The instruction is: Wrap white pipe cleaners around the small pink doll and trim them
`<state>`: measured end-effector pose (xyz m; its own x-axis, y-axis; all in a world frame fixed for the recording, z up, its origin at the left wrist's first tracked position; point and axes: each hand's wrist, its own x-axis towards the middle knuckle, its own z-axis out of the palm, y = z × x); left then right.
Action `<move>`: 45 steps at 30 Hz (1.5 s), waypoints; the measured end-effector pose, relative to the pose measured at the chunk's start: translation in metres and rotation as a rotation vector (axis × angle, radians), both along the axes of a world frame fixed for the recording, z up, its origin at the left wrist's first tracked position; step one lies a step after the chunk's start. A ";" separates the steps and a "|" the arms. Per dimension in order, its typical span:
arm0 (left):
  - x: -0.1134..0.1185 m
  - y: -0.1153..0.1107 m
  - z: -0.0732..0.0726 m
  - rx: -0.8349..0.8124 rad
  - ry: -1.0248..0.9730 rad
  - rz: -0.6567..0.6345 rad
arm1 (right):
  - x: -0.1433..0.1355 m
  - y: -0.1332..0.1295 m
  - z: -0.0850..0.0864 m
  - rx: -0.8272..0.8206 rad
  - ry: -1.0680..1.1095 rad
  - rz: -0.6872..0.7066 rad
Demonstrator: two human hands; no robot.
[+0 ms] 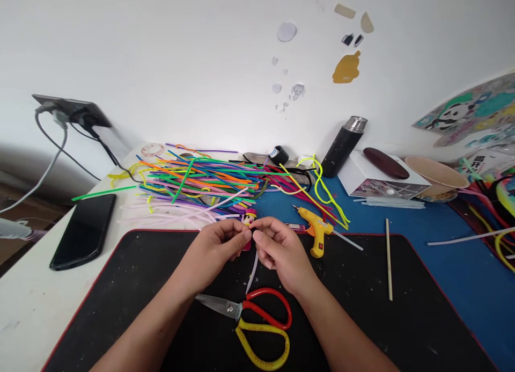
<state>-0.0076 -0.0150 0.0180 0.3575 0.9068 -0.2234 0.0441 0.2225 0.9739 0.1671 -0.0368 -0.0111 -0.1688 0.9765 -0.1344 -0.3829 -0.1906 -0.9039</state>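
Note:
My left hand (223, 246) and my right hand (279, 248) meet above the black mat (161, 286), fingertips pinched together. Between them shows a small dark piece (253, 230), too small to make out fully; both hands seem to grip it. Right behind the fingers is a little figure (249, 216) with a yellow and pink hat, its lower part mostly covered by my left hand. A pale pipe cleaner (252, 274) extends down below my right hand. Nearer to me lie scissors (240, 312) with one red and one yellow handle, blades toward the left.
Colourful pipe cleaners (201, 179) are heaped behind the hands. A yellow glue gun (317, 232) lies to the right, near a thin stick (388, 259). A phone (84, 232) rests at left; a black flask (341, 149) and a white box (358, 173) stand by the wall.

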 end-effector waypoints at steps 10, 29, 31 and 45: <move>-0.001 0.000 -0.001 -0.083 -0.050 -0.071 | -0.001 0.000 0.000 -0.061 0.062 -0.033; -0.004 -0.002 -0.007 -0.220 -0.194 -0.099 | -0.004 -0.002 0.004 -0.138 0.237 0.030; -0.004 -0.001 -0.006 -0.222 -0.187 -0.095 | -0.003 -0.002 0.003 -0.137 0.235 0.024; 0.003 -0.002 -0.007 -0.260 -0.244 -0.056 | -0.004 -0.001 -0.005 -0.178 0.266 0.011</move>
<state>-0.0041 -0.0168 0.0115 0.4761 0.8086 -0.3456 -0.1637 0.4676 0.8686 0.1629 -0.0374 -0.0161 -0.2314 0.9394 -0.2528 -0.5985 -0.3424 -0.7243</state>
